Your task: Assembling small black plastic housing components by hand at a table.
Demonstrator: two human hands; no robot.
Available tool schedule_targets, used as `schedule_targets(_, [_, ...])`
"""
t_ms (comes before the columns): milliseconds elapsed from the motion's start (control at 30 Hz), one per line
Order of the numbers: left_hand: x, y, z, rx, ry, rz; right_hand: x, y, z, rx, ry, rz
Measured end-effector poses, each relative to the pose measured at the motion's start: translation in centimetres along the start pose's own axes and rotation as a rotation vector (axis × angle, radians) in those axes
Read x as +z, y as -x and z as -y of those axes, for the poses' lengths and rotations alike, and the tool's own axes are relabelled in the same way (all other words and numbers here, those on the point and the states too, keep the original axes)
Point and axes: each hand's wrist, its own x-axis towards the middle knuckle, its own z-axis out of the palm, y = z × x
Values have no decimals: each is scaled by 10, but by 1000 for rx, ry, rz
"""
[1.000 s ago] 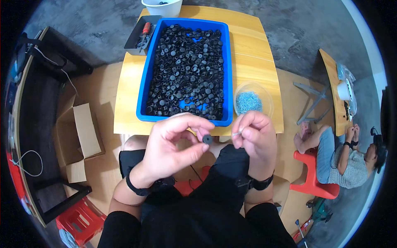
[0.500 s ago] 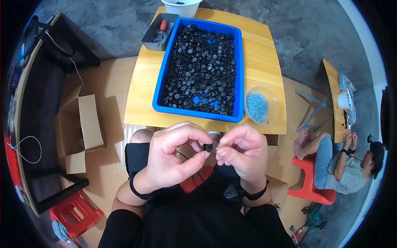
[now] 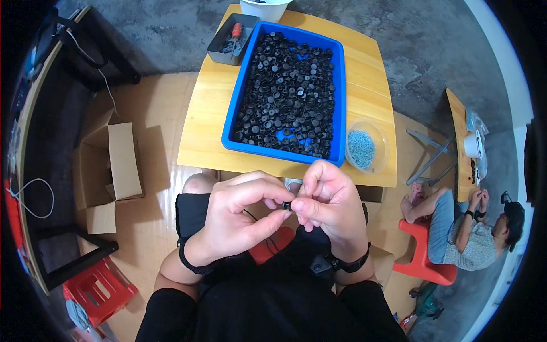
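Closer together now, both hands (image 3: 285, 208) pinch one small black (round, plastic) cap (image 3: 286, 206).

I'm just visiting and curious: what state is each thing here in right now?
small black part: pinched between the fingertips of both hands
left hand: closed on the part
right hand: closed on the part
blue tray: full of black parts
clear bowl: holds small blue-grey pieces
cardboard box: flaps open

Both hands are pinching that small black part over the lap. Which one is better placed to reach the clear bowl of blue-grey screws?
Probably the right hand. The clear bowl sits at the table's near right corner, just beyond it, while the left hand would have to cross over. The left could keep pinching the small black part.
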Motion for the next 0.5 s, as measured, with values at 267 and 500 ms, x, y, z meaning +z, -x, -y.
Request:
schedule_targets(267, [-3,2,7,-130,128,10,-2,-6,-5,-6,72,-31])
schedule_targets(500, [-1,8,13,-254,295,-11,-6,-9,0,58,216,79])
